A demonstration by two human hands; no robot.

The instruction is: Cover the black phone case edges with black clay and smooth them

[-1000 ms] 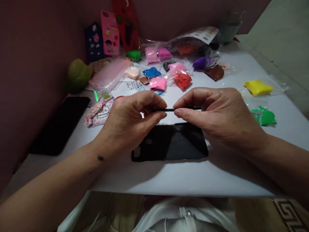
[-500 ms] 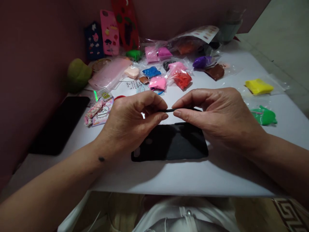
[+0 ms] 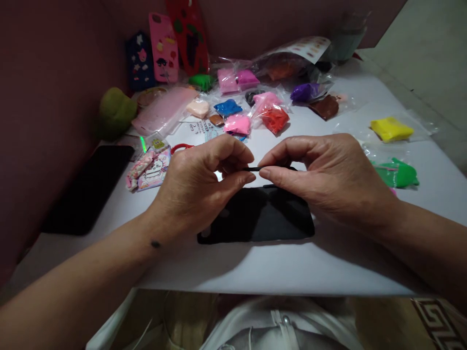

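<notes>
My left hand [image 3: 197, 187] and my right hand [image 3: 328, 175] are held together just above the white table [image 3: 255, 265]. Both pinch a thin black strip [image 3: 254, 168], one at each end, with thumb and forefinger closed on it. Only a short piece of the strip shows between the fingertips. Directly under the hands a black phone case [image 3: 262, 218] lies flat on the table, its camera cut-out at the left end.
Several bags of coloured clay [image 3: 273, 119] lie at the back, with yellow clay [image 3: 390, 129] and green clay [image 3: 397, 175] to the right. Decorated phone cases [image 3: 164, 46] lean on the wall. A black phone [image 3: 87, 187] and sticker packs [image 3: 149, 167] lie left.
The two hands have closed in a little, so less of the black strip shows between the fingertips. The view has shifted slightly; nothing else moved.
</notes>
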